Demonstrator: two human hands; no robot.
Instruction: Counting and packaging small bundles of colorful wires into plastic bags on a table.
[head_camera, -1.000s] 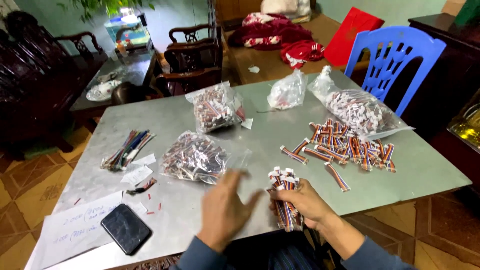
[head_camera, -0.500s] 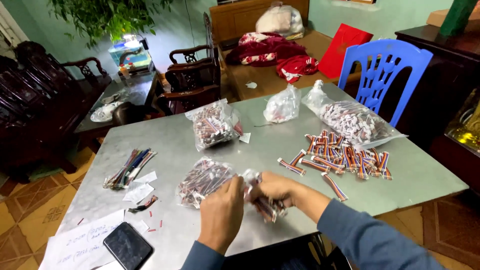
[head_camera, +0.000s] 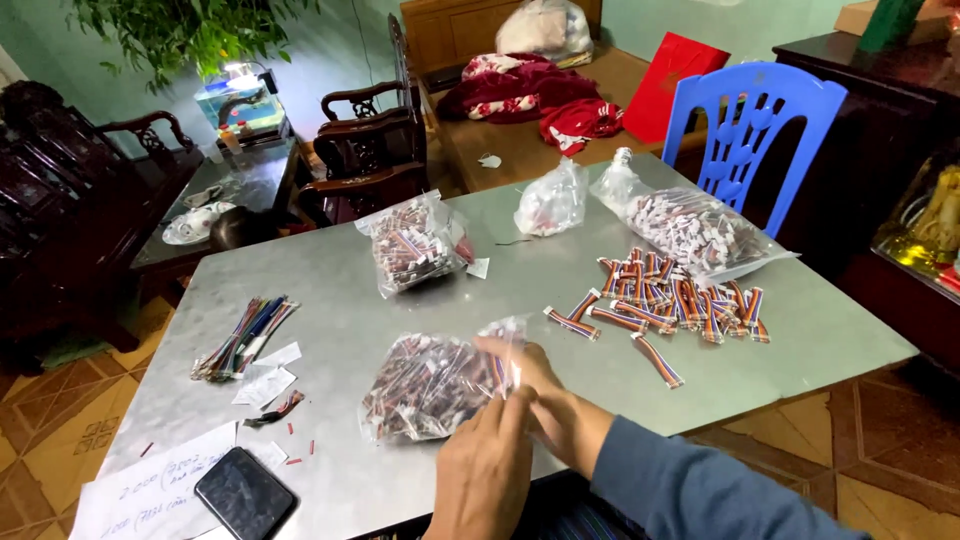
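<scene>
Now, both hands are at the clear plastic bag (head_camera: 432, 385) of small striped cable pieces, which lies on the metal table (head_camera: 340, 300) just below the middle of the frame. The right hand (head_camera: 548, 398) comes in from the lower right on a blue sleeve, its fingers stretched forward and close together, tips pushed into the bag's open mouth. Whether they grip anything in there I cannot tell, since the crinkled plastic hides them. The left hand (head_camera: 487, 468) rises from the bottom edge, fingers together and laid against the bag's near rim. It looks like a pinch on the plastic, but the grip itself is not clear. As I judge it, the step in hand is work at the bag's mouth, one hand steadying and the other reaching in. A next move would call for the rim to be held wide and the bag kept from sliding on the smooth metal. To the right of centre lies a loose heap of striped cable bundles (head_camera: 680, 298), with three more filled bags above it. Coloured wires (head_camera: 242, 336) sit at the left, and a dark phone (head_camera: 245, 493) is at the lower left.
</scene>
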